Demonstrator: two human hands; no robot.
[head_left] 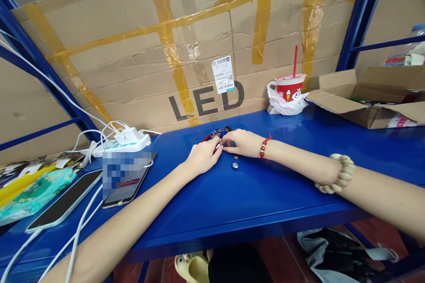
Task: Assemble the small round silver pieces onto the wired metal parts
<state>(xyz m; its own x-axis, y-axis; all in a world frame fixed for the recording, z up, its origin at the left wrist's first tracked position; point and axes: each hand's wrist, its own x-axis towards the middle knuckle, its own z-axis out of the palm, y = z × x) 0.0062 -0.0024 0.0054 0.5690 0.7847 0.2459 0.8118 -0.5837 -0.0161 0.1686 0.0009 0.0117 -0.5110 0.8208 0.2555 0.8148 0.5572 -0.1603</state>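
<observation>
Head view shows hands (203, 157) (244, 143) together at small metallic pieces (218, 133), their grip unclear.

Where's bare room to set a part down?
Bare: blue shelf nearside of the small round pieces, between left forearm and right forearm; also beyond the right forearm, short of the red cup and open box. Crowded: left end, with two phones, power strip and turquoise packet; also where left hand and right hand meet.

The head-worn camera looks forward and down from nearby across the blue shelf (219, 203) toward taped cardboard (133, 82).
</observation>
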